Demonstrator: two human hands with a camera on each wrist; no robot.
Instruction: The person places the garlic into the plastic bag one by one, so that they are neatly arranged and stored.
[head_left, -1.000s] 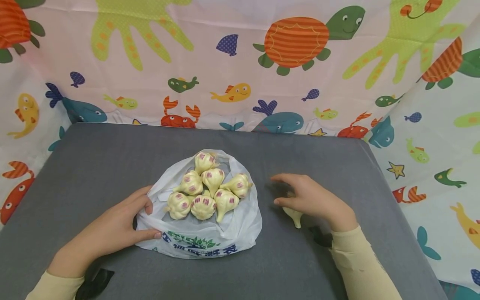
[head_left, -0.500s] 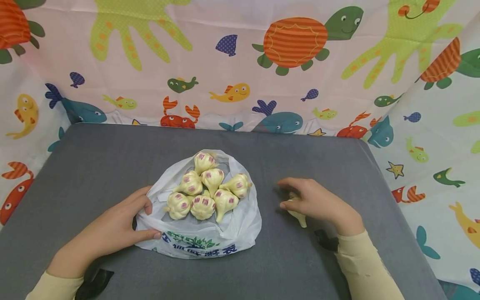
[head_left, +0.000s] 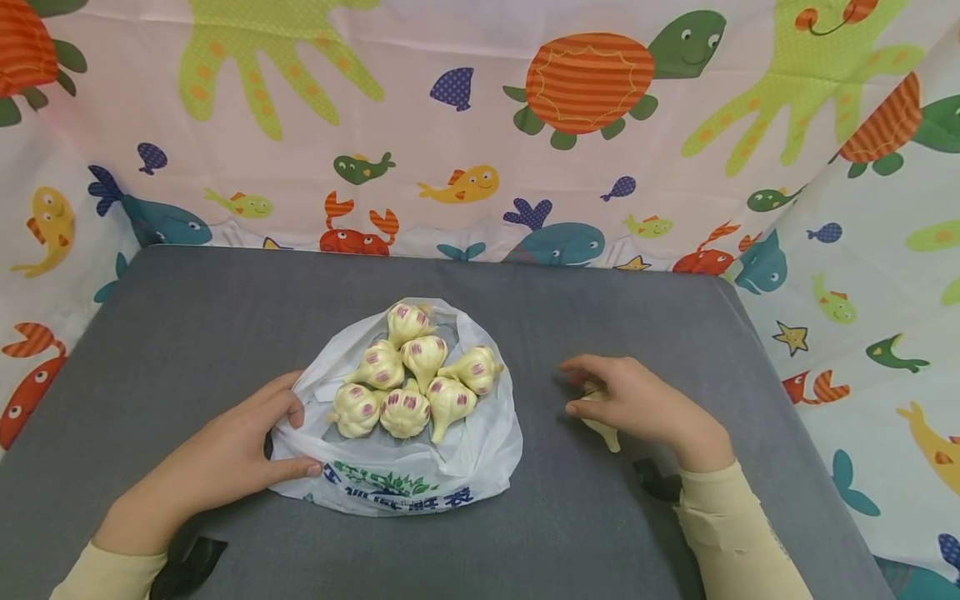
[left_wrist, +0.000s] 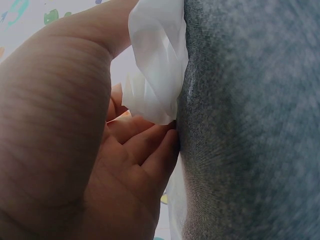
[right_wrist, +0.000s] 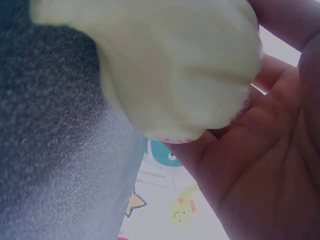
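A white plastic bag [head_left: 491, 458] with green and blue print lies with its mouth spread wide. Several garlic bulbs [head_left: 406, 413], cream with purple marks, sit grouped in it. My left hand [head_left: 225, 450] grips the bag's left edge, thumb on the near side and fingers farther back. The left wrist view has the crumpled plastic [left_wrist: 160, 65] against the fingers. Right of the bag, my right hand [head_left: 645, 408] holds one more garlic bulb [head_left: 604, 435], mostly covered from above. Its pale body [right_wrist: 175, 60] fills the upper right wrist view, close over the cloth, fingers behind it.
A grey cloth-covered table [head_left: 525, 550] lies under both hands. Behind it and at the sides hangs a curtain [head_left: 420, 125] printed with sea animals. Dark straps [head_left: 198, 567] show below the wrists.
My right hand has shifted a little to the right, away from the bag, and the garlic bulb has moved with it. The left hand and the bag stay in place.
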